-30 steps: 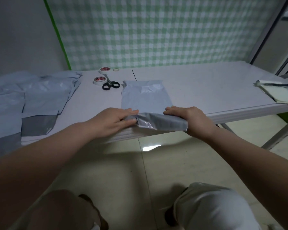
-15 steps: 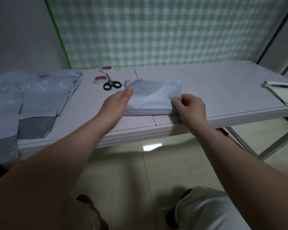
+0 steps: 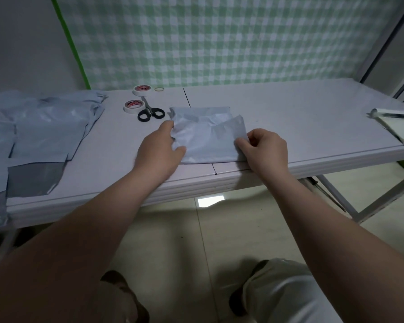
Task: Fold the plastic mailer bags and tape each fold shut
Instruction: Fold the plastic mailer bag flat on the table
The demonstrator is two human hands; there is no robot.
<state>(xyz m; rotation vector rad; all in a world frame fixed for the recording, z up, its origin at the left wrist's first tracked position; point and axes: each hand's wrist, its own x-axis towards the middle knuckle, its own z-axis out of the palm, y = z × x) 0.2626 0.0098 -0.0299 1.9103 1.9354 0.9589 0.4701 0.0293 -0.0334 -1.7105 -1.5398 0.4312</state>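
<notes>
- The scene is dimly, evenly lit with a bluish cast.
- 1 bright glare patch [image 3: 210,201] is reflected on the floor tiles [image 3: 254,220].
- Straight lines are bowed at the edges.

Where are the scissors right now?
Head view: the scissors lie on the table, left of the folded mailer bag, touching the nearer tape roll, beyond the left hand.

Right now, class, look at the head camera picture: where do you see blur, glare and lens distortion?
Head view: the left hand is slightly smeared by motion, the right hand sharper; a bright patch of glare sits on the floor tiles under the table; the wide lens bows the table edge and stretches the forearms; the light is dim and soft.
</notes>
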